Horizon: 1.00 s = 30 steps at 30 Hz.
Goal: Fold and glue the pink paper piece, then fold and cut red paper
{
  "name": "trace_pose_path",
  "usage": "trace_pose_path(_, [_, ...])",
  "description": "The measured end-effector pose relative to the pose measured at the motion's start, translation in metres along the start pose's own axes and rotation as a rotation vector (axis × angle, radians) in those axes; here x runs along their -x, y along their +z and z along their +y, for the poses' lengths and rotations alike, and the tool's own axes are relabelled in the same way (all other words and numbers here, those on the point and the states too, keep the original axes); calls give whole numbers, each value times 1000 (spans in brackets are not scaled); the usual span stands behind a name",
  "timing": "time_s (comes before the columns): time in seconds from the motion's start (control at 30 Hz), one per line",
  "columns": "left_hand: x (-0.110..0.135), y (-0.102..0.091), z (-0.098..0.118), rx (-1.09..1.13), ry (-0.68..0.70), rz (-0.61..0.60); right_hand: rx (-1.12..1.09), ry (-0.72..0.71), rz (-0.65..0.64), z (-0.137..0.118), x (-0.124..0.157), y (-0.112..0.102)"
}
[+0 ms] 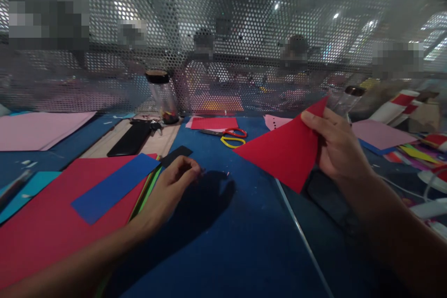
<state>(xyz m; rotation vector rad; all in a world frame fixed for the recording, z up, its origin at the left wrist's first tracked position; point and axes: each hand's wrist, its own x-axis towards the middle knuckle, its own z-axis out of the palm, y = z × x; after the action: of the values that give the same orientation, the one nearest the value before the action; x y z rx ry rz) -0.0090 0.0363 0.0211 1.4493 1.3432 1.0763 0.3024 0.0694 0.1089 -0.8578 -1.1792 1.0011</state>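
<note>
My right hand [337, 146] is closed on a folded red paper triangle [284, 151], held up above the blue table [223, 242] with its point toward the left. My left hand [172, 186] rests low on the table with its fingers curled together, and what they pinch, if anything, is too small to make out. It lies beside a stack of paper: a large red sheet [45, 223] with a blue strip [111, 186] on top and green edges showing under it. A small black strip [176, 154] lies just beyond my left hand.
Scissors with red and yellow handles [230, 137] lie at the back centre by a red sheet [213, 123]. A black phone [130, 139], a clear jar [163, 98], pink sheets [42, 128] and coloured paper [415, 153] ring the table. A perforated metal screen [223, 32] stands behind, with people beyond it.
</note>
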Motion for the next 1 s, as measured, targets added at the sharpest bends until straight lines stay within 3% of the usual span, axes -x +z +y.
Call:
trace_pose_path(0.1, [3, -2, 5, -67, 55, 29, -63, 81, -55, -4, 10, 8])
trace_pose_path(0.33, [14, 1, 11, 10, 53, -299, -107, 160, -81, -2, 19, 17])
trace_pose_path(0.5, [13, 4, 6, 11, 20, -251, -15, 176, -129, 22, 15, 18])
trace_pose_path(0.67, [9, 3, 6, -7, 19, -195, 310, -9, -128, 47, -3, 3])
trace_pose_path(0.83, [7, -3, 14, -47, -33, -305, 649, -427, 15, 50, -9, -4])
trace_pose_path(0.9, [8, -7, 16, -81, -54, -388, 792, -492, -110, 47, 1, 5])
trace_pose_path(1.0, [11, -12, 12, -139, -67, -494, 821, -426, -474, 50, 24, 30])
